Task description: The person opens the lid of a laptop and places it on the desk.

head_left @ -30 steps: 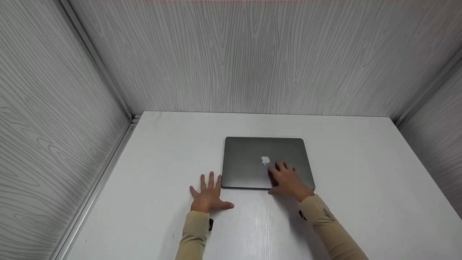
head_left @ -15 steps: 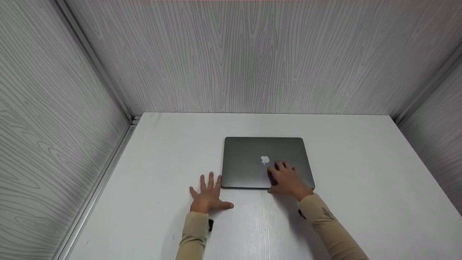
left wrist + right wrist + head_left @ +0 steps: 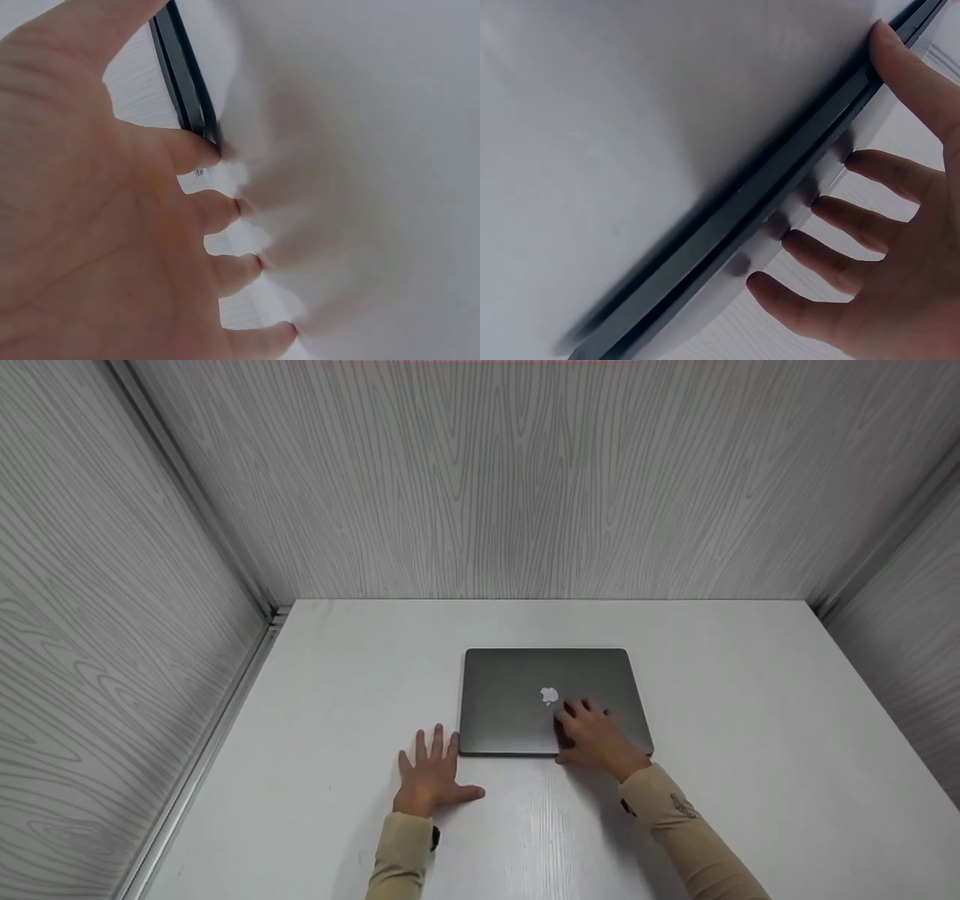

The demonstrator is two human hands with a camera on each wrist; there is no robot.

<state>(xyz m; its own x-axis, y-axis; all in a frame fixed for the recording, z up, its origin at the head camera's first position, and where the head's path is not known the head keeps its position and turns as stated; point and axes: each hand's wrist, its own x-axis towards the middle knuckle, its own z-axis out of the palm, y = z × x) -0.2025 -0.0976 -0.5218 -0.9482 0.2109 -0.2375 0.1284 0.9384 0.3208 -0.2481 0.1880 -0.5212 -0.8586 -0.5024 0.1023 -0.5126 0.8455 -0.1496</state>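
A closed dark grey laptop (image 3: 510, 720) with a pale apple logo lies flat on the white table. My left hand (image 3: 427, 784) rests on the table at the laptop's front left corner, fingers and thumb spread wide. In the left wrist view, its index fingertip (image 3: 206, 150) meets the corner of the laptop (image 3: 180, 71). My right hand (image 3: 596, 739) is over the front right part of the lid, fingertips touching its top. The right wrist view shows the thumb (image 3: 907, 71) against the front edge of the laptop (image 3: 727, 217), where a small notch shows.
The white table (image 3: 337, 682) extends around the laptop on every side. Grey wood-patterned panels stand behind it (image 3: 480, 480), to the left (image 3: 112, 622) and to the right (image 3: 900, 660). A metal rail (image 3: 217, 727) runs along the left edge.
The head view has shifted slightly, so the laptop and table sit a little lower in it. My left hand has moved slightly towards me; my right hand keeps its place on the laptop.
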